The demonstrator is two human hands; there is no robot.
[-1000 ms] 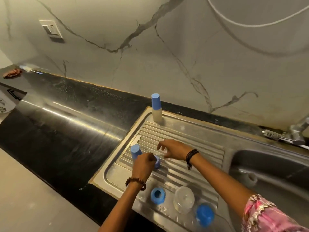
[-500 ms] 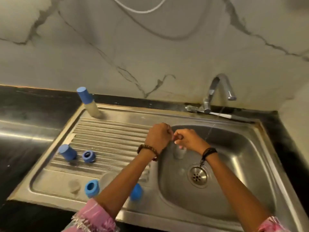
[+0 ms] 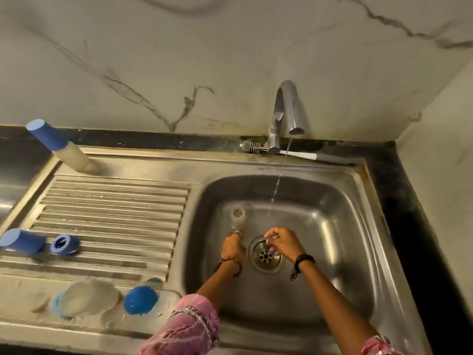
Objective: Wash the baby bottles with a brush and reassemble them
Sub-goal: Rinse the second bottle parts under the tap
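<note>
A: Clear bottle [image 3: 237,218] stands open-mouthed in the sink basin [image 3: 332,226], its base gripped by the left hand [image 3: 234,245].
B: Right hand [image 3: 282,243]?
A: Fingers curled over the drain [image 3: 266,254]; I cannot tell whether it's holding anything. Faucet [image 3: 288,108] trickles water. No labels legible.

I see a black counter [image 3: 414,201] around a grey steel sink [image 3: 340,226], a white wall [image 3: 230,47] veined grey, blue caps [image 3: 24,240] near the drainboard's left edge, and pink patterned sleeves [image 3: 189,326].
</note>
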